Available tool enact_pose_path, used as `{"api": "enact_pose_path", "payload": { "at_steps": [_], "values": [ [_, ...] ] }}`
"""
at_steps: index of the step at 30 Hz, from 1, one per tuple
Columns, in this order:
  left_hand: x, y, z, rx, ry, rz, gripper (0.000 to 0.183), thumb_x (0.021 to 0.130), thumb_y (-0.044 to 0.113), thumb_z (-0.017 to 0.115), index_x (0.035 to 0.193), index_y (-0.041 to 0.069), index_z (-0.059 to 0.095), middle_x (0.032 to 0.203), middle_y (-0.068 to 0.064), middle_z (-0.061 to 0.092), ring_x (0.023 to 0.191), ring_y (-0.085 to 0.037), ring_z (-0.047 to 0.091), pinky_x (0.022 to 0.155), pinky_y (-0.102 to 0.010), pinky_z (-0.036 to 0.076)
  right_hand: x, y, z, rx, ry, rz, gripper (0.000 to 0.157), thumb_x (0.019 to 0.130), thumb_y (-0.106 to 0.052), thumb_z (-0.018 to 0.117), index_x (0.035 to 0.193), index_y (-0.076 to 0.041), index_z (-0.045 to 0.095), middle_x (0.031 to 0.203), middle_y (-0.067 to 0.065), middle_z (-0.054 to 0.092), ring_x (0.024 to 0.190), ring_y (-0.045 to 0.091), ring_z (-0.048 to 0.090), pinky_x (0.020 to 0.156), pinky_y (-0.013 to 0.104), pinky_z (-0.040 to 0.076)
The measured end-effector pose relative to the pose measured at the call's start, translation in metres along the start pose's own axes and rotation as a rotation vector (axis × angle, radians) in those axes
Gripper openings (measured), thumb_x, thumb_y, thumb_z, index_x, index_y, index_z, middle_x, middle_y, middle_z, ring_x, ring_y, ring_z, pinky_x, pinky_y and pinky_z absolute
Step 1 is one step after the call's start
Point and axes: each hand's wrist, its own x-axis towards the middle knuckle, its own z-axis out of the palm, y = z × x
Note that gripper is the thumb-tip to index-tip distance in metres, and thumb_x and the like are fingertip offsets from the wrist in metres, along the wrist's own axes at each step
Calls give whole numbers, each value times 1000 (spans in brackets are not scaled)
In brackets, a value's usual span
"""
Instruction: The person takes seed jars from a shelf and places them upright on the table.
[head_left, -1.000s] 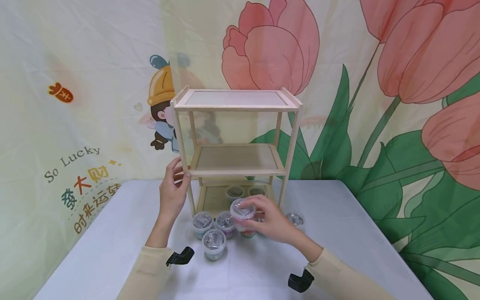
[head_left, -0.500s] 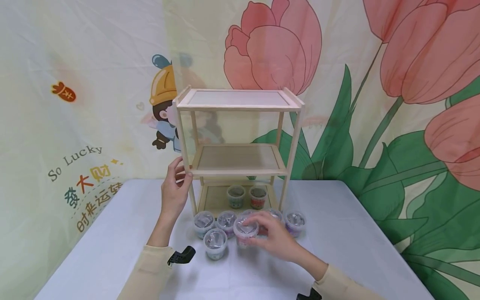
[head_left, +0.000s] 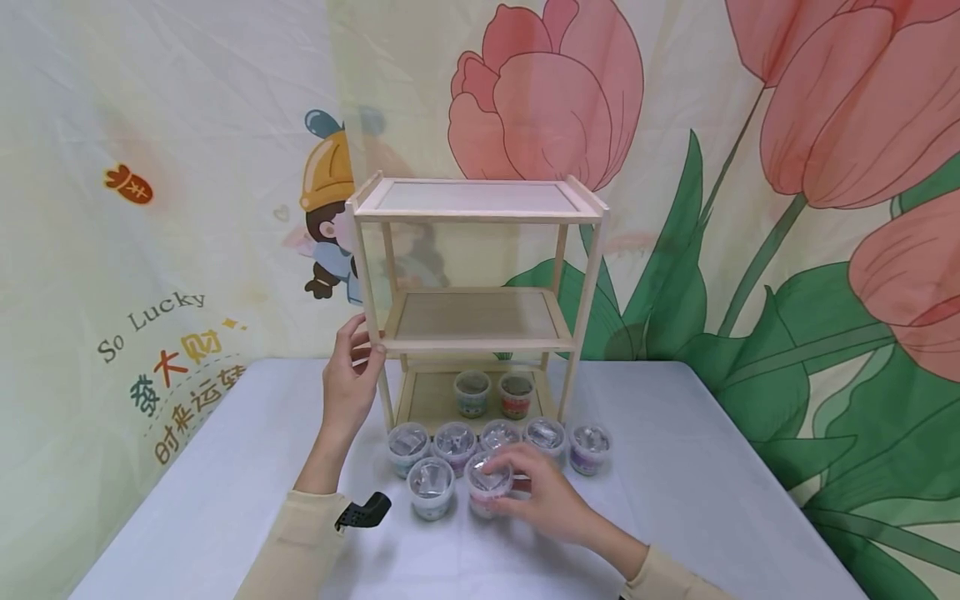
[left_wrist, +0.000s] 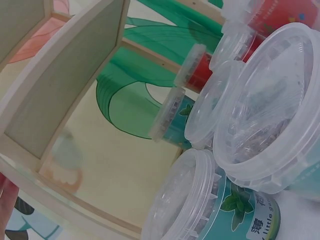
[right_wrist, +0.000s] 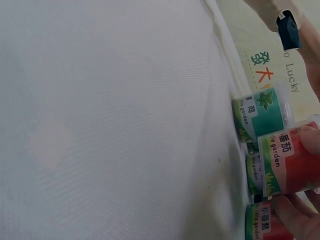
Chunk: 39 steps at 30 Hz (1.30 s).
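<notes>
My right hand [head_left: 543,500] holds a clear-lidded plastic tub [right_wrist: 282,162] with a red label, thumb on one side and fingers on the other. That tub is in the front row, right of a teal-labelled tub [head_left: 431,490]; I cannot tell whether its base touches the table. My left hand [head_left: 349,379] grips the left post of a three-tier wooden shelf [head_left: 472,343] at the middle tier. Just before the shelf several lidded tubs stand in a row, among them a purple-labelled one [head_left: 590,450]. On the bottom tier are a teal tub [head_left: 472,394] and a red tub [head_left: 516,395].
A white cloth covers the table [head_left: 675,500]. Behind it hangs a backdrop [head_left: 675,67] printed with pink tulips and a cartoon figure. The shelf's top tier [head_left: 476,197] rises above the tubs.
My right hand has brought the red-labelled tub down and toward me, from in front of the bottom tier to the front row. The left hand stays on the post.
</notes>
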Motion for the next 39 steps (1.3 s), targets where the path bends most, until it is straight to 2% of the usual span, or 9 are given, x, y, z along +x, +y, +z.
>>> {"api": "enact_pose_path", "payload": {
  "at_steps": [2, 10, 18, 25, 30, 35, 39],
  "values": [
    [0, 1, 0, 2, 0, 1, 56, 108, 19, 62, 159, 34, 45, 136, -12, 65, 115, -26, 65, 89, -16, 49, -1, 1, 3, -4, 6, 4, 43, 81, -11, 91, 120, -20, 75, 131, 2, 64, 123, 26, 63, 99, 32, 57],
    [0, 3, 0, 8, 2, 8, 56, 107, 19, 62, 159, 33, 45, 136, -13, 66, 115, -26, 65, 88, -15, 48, -7, 3, 15, 15, 7, 11, 41, 80, 2, 88, 115, -13, 75, 137, 15, 61, 132, 38, 58, 101, 32, 55],
    [-1, 3, 0, 2, 2, 6, 57, 107, 18, 62, 159, 32, 45, 136, -14, 65, 115, -27, 66, 88, -13, 48, -9, 6, 21, 9, 10, 46, 38, 83, -4, 88, 115, -19, 75, 141, 8, 60, 134, 36, 57, 103, 30, 54],
    [0, 4, 1, 0, 1, 0, 56, 107, 19, 62, 159, 32, 45, 136, -13, 65, 115, -26, 65, 89, -15, 48, -10, 9, 20, -50, -3, 35, 39, 88, -7, 85, 121, -21, 72, 135, 2, 68, 130, 31, 63, 104, 32, 54],
    [0, 4, 0, -1, 6, -3, 56, 107, 19, 62, 159, 33, 45, 135, -13, 66, 114, -26, 65, 88, -15, 48, -8, 13, 20, -23, 8, 12, 38, 89, -6, 84, 123, -17, 71, 132, 3, 69, 129, 30, 64, 103, 34, 55],
    [-1, 4, 0, 0, 0, -3, 56, 107, 19, 62, 159, 32, 45, 136, -14, 65, 115, -27, 66, 89, -15, 48, -6, 16, 23, -17, 35, 18, 39, 88, -5, 84, 122, -18, 70, 130, 2, 69, 130, 28, 64, 104, 33, 54],
    [-1, 4, 0, -4, 7, -2, 56, 107, 18, 62, 159, 32, 45, 135, -14, 65, 114, -27, 66, 88, -15, 48, -4, 18, 24, 23, 24, 20, 40, 88, -3, 83, 124, -17, 70, 132, 5, 68, 132, 28, 62, 106, 32, 53]
  ]
}}
